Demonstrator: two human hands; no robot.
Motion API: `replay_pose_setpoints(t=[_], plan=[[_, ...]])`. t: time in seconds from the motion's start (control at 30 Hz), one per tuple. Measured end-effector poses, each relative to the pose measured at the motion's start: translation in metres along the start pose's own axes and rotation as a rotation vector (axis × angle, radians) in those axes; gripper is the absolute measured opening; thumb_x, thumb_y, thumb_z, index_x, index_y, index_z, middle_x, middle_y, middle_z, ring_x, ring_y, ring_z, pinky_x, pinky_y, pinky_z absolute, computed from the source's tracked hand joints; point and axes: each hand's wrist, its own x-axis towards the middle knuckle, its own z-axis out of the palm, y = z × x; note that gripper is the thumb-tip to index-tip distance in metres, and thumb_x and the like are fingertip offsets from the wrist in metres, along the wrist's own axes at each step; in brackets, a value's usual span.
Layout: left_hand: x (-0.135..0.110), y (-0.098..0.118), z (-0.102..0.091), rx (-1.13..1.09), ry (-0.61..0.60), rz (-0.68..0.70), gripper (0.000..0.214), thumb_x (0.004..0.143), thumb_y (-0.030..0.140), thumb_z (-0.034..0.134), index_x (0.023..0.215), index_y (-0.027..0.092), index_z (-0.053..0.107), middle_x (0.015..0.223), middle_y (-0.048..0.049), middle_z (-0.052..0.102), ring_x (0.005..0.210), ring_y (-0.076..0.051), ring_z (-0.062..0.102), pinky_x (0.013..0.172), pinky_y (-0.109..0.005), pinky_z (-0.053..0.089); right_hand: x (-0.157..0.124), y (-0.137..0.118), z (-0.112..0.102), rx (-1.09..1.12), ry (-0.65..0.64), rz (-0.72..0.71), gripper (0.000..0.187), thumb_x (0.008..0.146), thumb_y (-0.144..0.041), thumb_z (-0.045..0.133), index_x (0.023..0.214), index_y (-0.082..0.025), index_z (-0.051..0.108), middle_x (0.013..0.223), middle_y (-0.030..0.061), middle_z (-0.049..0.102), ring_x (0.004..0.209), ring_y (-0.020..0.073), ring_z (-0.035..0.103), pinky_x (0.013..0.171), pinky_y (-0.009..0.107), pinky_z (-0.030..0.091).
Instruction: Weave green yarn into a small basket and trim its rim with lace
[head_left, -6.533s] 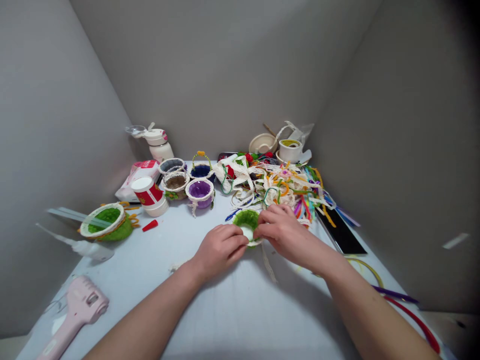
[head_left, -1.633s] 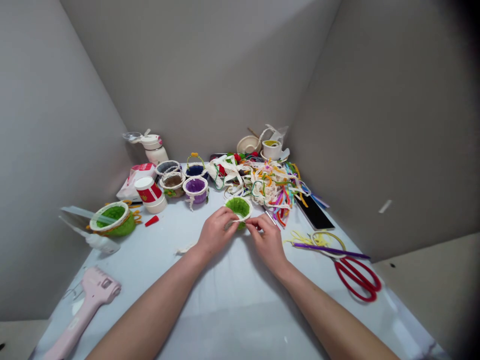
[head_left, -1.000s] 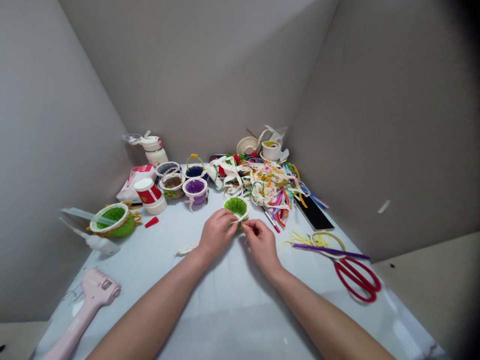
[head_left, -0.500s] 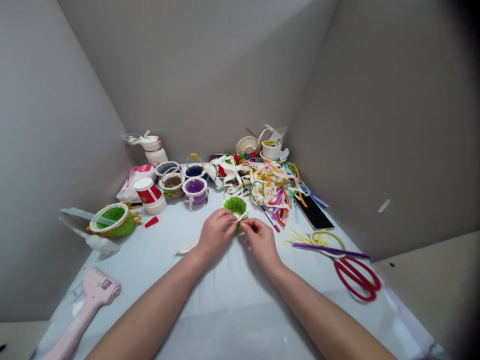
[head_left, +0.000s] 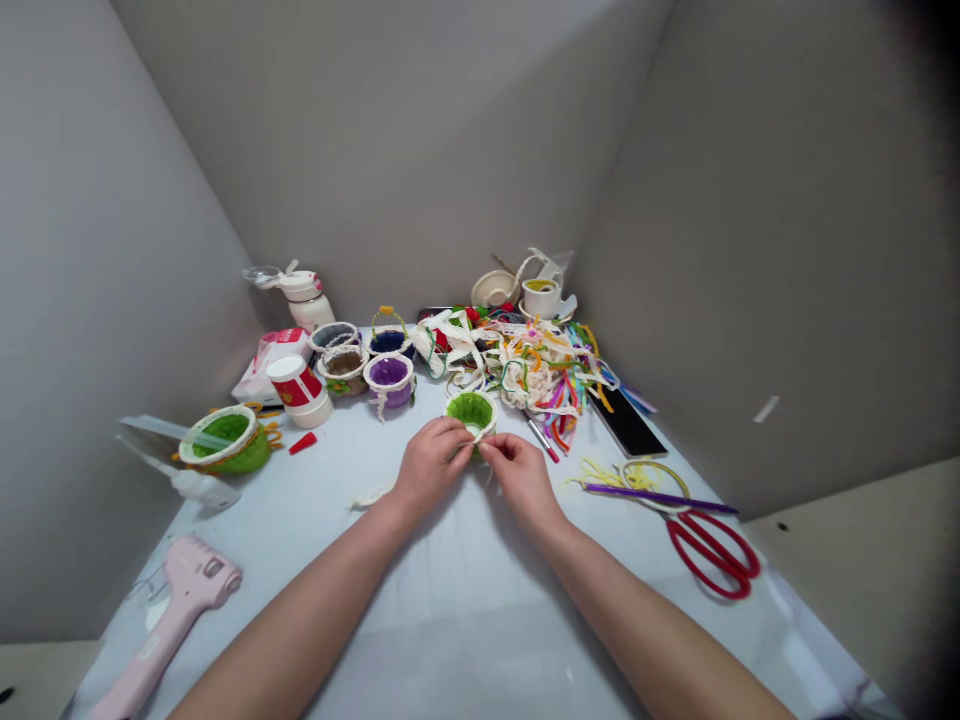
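Observation:
A small green cup (head_left: 470,410) with a cream lace rim stands on the white table (head_left: 465,590) in the middle. My left hand (head_left: 430,462) is closed on the cup's near left side. My right hand (head_left: 520,477) pinches the cream lace trim at the cup's near rim, fingertips almost touching those of the left hand. A heap of coloured pipe cleaners and lace (head_left: 536,370) lies just behind the cup.
Red scissors (head_left: 712,552) and a purple pipe cleaner (head_left: 652,492) lie at the right, a black phone (head_left: 628,425) behind them. Decorated cups (head_left: 388,373), a red-and-white jar (head_left: 296,388), a bigger green basket (head_left: 223,438) and a pink glue gun (head_left: 174,605) sit at the left.
Since 6.5 s ago the view has shifted and the scissors have come into sight. Over the last second my right hand has slid a little left along the rim toward the left hand.

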Motion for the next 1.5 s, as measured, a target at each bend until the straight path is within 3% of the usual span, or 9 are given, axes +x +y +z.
replay_pose_setpoints(t=[0.17, 0.37, 0.5, 0.63, 0.7, 0.8, 0.9, 1.0, 1.5], plan=[[0.000, 0.001, 0.000, 0.011, -0.001, 0.024, 0.010, 0.087, 0.017, 0.060, 0.085, 0.019, 0.070, 0.088, -0.0058, 0.068, 0.083, -0.017, 0.064, 0.076, -0.030, 0.053, 0.002, 0.001, 0.002, 0.086, -0.017, 0.071, 0.022, 0.070, -0.037, 0.070, 0.073, -0.017, 0.063, 0.062, -0.0005, 0.060, 0.055, 0.0129, 0.050, 0.052, 0.025, 0.037], [-0.001, 0.002, 0.001, -0.005, -0.005, 0.021, 0.011, 0.087, 0.017, 0.060, 0.085, 0.019, 0.070, 0.089, -0.0058, 0.068, 0.083, -0.017, 0.064, 0.076, -0.029, 0.052, 0.002, -0.001, 0.004, 0.368, 0.002, 0.228, 0.044, 0.055, -0.038, 0.084, 0.077, -0.020, 0.050, 0.052, -0.0093, 0.049, 0.045, 0.0077, 0.042, 0.046, 0.021, 0.033], [-0.001, 0.002, 0.001, -0.020, -0.021, 0.011, 0.011, 0.087, 0.016, 0.060, 0.085, 0.019, 0.070, 0.088, -0.0055, 0.067, 0.084, -0.017, 0.063, 0.076, -0.029, 0.052, 0.003, -0.003, 0.003, 0.523, -0.067, 0.360, 0.052, 0.047, -0.039, 0.090, 0.072, -0.020, 0.049, 0.053, -0.0085, 0.049, 0.046, 0.0065, 0.042, 0.046, 0.021, 0.035], [-0.001, 0.003, 0.002, -0.037, -0.026, 0.016, 0.010, 0.086, 0.014, 0.061, 0.085, 0.018, 0.070, 0.087, -0.0054, 0.067, 0.083, -0.017, 0.062, 0.076, -0.029, 0.051, 0.006, -0.004, 0.000, 0.570, -0.130, 0.402, 0.052, 0.044, -0.041, 0.091, 0.068, -0.018, 0.050, 0.057, -0.0059, 0.051, 0.048, 0.0057, 0.043, 0.048, 0.021, 0.035], [-0.001, 0.003, 0.003, -0.041, -0.016, 0.004, 0.010, 0.086, 0.014, 0.061, 0.085, 0.018, 0.070, 0.087, -0.0053, 0.067, 0.083, -0.017, 0.062, 0.076, -0.029, 0.051, 0.006, -0.005, -0.003, 0.491, -0.135, 0.349, 0.048, 0.052, -0.044, 0.087, 0.072, -0.018, 0.052, 0.059, -0.0046, 0.054, 0.050, 0.0076, 0.047, 0.050, 0.022, 0.037], [-0.002, 0.002, 0.004, -0.052, 0.001, -0.030, 0.009, 0.085, 0.014, 0.061, 0.087, 0.018, 0.069, 0.087, -0.0053, 0.065, 0.084, -0.017, 0.062, 0.076, -0.029, 0.051, 0.002, -0.006, -0.009, 0.177, -0.118, 0.131, 0.033, 0.067, -0.041, 0.077, 0.076, -0.018, 0.056, 0.065, -0.0022, 0.058, 0.058, 0.0111, 0.052, 0.057, 0.024, 0.040], [-0.002, 0.002, 0.005, -0.068, 0.004, -0.038, 0.007, 0.085, 0.015, 0.062, 0.087, 0.018, 0.068, 0.087, -0.0055, 0.065, 0.085, -0.018, 0.061, 0.077, -0.029, 0.051, -0.005, -0.004, -0.015, -0.131, -0.103, -0.074, 0.015, 0.075, -0.031, 0.067, 0.075, -0.018, 0.061, 0.071, 0.0004, 0.061, 0.066, 0.0140, 0.054, 0.064, 0.027, 0.043], [-0.002, 0.002, 0.004, -0.082, 0.009, -0.037, 0.006, 0.086, 0.016, 0.061, 0.087, 0.018, 0.067, 0.087, -0.0053, 0.064, 0.085, -0.017, 0.061, 0.077, -0.029, 0.050, -0.009, 0.000, -0.018, -0.306, -0.064, -0.206, 0.012, 0.080, -0.027, 0.058, 0.073, -0.018, 0.062, 0.074, 0.0020, 0.062, 0.070, 0.0161, 0.055, 0.069, 0.029, 0.043], [-0.002, 0.003, 0.005, -0.083, -0.006, -0.047, 0.008, 0.085, 0.015, 0.063, 0.086, 0.019, 0.070, 0.085, -0.0041, 0.064, 0.082, -0.016, 0.060, 0.075, -0.028, 0.049, -0.006, -0.001, -0.009, -0.317, -0.019, -0.314, 0.013, 0.081, -0.021, 0.055, 0.069, -0.018, 0.057, 0.069, -0.0006, 0.056, 0.065, 0.0145, 0.051, 0.064, 0.026, 0.040]])
